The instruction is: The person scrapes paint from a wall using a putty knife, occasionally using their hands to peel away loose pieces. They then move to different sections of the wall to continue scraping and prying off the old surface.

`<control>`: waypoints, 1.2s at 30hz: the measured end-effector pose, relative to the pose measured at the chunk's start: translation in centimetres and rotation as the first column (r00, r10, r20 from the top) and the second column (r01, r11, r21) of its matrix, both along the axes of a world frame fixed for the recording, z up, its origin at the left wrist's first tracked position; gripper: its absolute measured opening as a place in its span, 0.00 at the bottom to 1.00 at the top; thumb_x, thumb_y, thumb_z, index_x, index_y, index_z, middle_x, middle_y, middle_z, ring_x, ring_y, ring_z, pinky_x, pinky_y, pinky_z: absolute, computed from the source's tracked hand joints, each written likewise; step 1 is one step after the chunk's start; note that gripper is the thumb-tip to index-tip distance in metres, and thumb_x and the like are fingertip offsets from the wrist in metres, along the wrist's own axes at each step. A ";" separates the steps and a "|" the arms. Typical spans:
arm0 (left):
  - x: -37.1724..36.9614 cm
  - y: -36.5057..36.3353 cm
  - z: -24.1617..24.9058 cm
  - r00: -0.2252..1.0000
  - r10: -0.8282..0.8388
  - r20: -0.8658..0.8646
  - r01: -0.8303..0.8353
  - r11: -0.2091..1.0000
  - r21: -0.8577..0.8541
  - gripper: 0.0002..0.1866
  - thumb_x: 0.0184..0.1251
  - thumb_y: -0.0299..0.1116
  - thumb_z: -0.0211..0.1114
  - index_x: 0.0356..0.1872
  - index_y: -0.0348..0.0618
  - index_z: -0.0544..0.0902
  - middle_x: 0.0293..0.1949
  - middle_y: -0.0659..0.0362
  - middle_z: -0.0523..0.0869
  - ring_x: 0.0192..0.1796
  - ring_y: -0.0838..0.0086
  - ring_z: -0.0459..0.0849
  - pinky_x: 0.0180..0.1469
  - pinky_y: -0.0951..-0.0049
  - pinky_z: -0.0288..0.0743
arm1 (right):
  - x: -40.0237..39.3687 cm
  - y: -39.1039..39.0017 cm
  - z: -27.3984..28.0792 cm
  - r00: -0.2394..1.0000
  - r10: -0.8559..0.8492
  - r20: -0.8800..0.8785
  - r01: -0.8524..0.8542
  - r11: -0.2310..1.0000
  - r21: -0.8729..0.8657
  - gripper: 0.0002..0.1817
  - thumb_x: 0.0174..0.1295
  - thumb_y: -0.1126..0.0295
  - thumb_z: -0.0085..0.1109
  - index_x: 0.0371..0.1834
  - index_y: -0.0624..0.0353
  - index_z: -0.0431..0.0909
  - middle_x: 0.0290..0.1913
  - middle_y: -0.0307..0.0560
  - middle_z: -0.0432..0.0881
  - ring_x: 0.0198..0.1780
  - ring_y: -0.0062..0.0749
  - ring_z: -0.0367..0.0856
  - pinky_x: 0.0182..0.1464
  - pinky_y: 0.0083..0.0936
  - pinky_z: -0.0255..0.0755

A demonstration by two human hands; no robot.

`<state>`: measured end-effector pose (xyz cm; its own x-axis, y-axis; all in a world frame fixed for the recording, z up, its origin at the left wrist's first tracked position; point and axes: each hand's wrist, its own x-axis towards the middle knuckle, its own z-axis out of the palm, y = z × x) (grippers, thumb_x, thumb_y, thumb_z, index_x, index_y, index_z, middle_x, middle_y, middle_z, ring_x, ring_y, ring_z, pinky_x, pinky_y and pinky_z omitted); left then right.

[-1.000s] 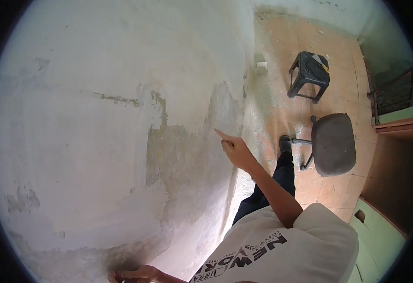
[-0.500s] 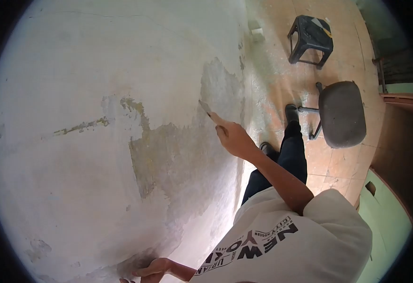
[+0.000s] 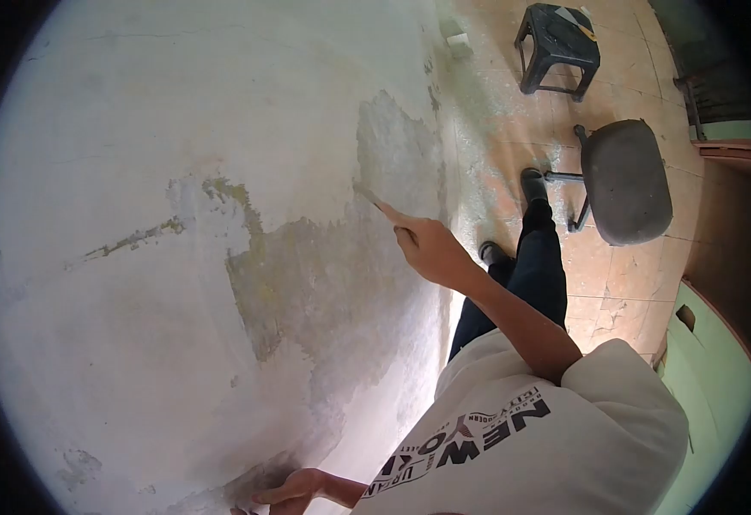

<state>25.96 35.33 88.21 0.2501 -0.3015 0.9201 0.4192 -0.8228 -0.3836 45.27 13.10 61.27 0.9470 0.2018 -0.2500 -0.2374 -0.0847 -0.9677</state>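
My right hand (image 3: 436,251) is closed around the handle of a scraper (image 3: 367,193), its index finger stretched along the tool. The narrow blade meets the wall (image 3: 135,360) at the border between pale paint and a bare grey patch (image 3: 307,275). Most of the handle is hidden in my fist. At the bottom edge my left hand (image 3: 294,491) is beside a dark smudged part of the wall, thumb extended; its other fingers are partly cut off by the frame. I see nothing in it.
A black plastic stool (image 3: 560,51) bears another scraper with a yellow handle (image 3: 583,31). Near my feet stands a grey-padded chair (image 3: 626,182). Pale flakes and dust lie on the tiled floor (image 3: 496,137) along the wall. A light green panel (image 3: 706,360) is at the right.
The view has shifted slightly, so stool and chair appear higher. The scraper blade remains at the patch's edge, with only a slight shift of my right hand.
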 end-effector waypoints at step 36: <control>-0.8 0.4 -0.4 0.962 -0.256 0.093 0.270 0.938 -0.218 0.37 0.86 0.59 0.59 0.71 0.31 0.69 0.60 0.49 0.75 0.57 0.61 0.78 0.59 0.54 0.74 | 0.0 0.4 -1.3 0.992 0.026 0.120 -0.011 0.992 -0.124 0.32 0.77 0.71 0.49 0.85 0.44 0.69 0.31 0.66 0.81 0.28 0.53 0.80 0.41 0.45 0.76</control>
